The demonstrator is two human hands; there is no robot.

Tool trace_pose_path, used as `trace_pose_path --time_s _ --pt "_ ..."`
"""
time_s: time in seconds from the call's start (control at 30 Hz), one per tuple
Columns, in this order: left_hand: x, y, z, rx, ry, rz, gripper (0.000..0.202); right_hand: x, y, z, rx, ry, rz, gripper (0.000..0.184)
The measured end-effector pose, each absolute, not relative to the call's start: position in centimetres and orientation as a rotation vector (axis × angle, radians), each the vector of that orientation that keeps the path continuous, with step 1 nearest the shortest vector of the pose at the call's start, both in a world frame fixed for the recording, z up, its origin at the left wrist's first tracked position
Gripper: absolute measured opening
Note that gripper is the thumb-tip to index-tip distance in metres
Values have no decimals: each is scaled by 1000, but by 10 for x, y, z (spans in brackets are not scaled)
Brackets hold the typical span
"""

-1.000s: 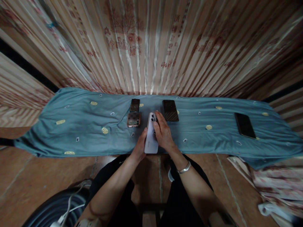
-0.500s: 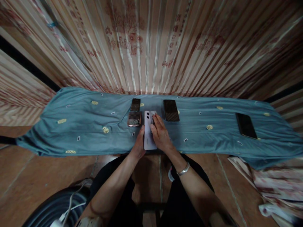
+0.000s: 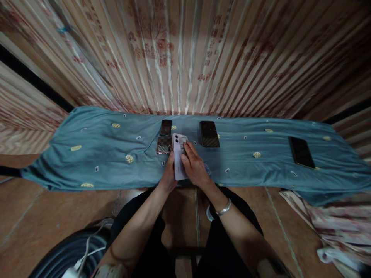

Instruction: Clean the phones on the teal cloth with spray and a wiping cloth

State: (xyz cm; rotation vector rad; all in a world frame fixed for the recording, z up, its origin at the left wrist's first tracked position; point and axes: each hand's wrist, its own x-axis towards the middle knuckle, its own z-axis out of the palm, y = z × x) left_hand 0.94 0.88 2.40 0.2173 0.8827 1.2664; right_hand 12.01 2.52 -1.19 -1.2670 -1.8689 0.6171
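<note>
A pale lilac smartphone (image 3: 179,164) is held upright at the near middle of the cloth, its back with two dark camera lenses facing me. My left hand (image 3: 168,173) grips its left edge, thumb along the side. My right hand (image 3: 195,165) presses a crumpled whitish-grey wipe or cloth (image 3: 183,140) against the phone's back, fingers together; its material is unclear. Just left of the phone lie a shiny phone-like device (image 3: 164,145) and a small dark phone (image 3: 166,127). Partly hidden beside my right hand is a small bluish packet-like item (image 3: 207,168).
A teal cloth (image 3: 101,154) with yellow prints covers the long table. A black tablet-like device (image 3: 209,134) lies right of centre, and another dark phone (image 3: 301,152) farther right. Behind hangs a patterned curtain (image 3: 179,58). A black coiled object (image 3: 69,255) with white cables stands at lower left.
The lilac phone has shifted slightly left and tilted, both hands moving with it. My right hand has slid the wipe a little lower and left on the back. More of the bluish item shows.
</note>
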Motion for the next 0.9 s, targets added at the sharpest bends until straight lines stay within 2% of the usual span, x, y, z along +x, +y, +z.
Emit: trace_pose_path --time_s 0.3,0.9 --pt "12 6 31 184 873 1217 56 126 35 -17 -1283 -1593 701 59" --pt "-4 19 32 162 889 1359 48 117 14 -20 -1167 -1625 985 51"
